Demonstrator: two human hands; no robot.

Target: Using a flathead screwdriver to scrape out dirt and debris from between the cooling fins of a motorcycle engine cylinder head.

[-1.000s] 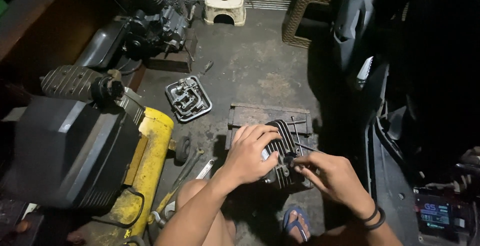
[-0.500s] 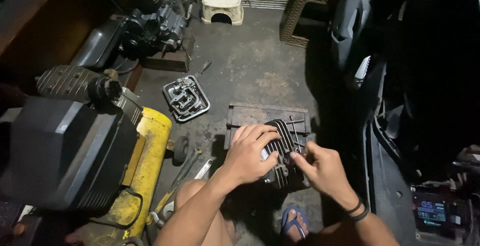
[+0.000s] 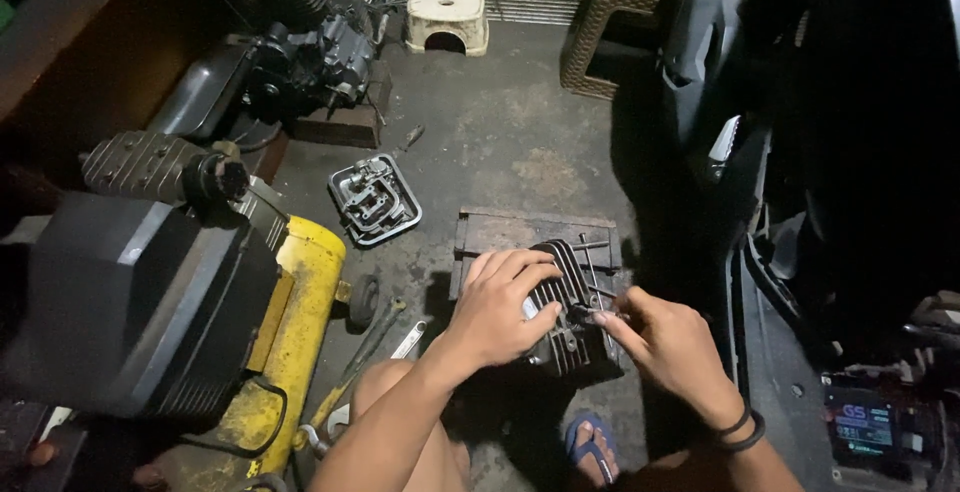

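A dark finned engine cylinder [image 3: 572, 282] with long metal studs sits on a low wooden block [image 3: 500, 230] on the concrete floor. My left hand [image 3: 500, 307] lies over its left side, fingers spread and gripping the fins. My right hand [image 3: 665, 344] is at the cylinder's right side, its fingertips pinched on a small part by the studs; what it pinches is too small to make out.
A yellow air compressor [image 3: 300, 302] with a black motor cover stands at left. A metal engine cover [image 3: 375, 200] lies on the floor. Wrenches [image 3: 370, 337] lie by my knee. An engine [image 3: 310, 52], a white stool [image 3: 447, 17], a wicker basket [image 3: 615, 22] and a motorcycle [image 3: 820, 152] surround the spot.
My right hand has drawn in closer to the cylinder's studs. My left hand keeps its hold on the cylinder.
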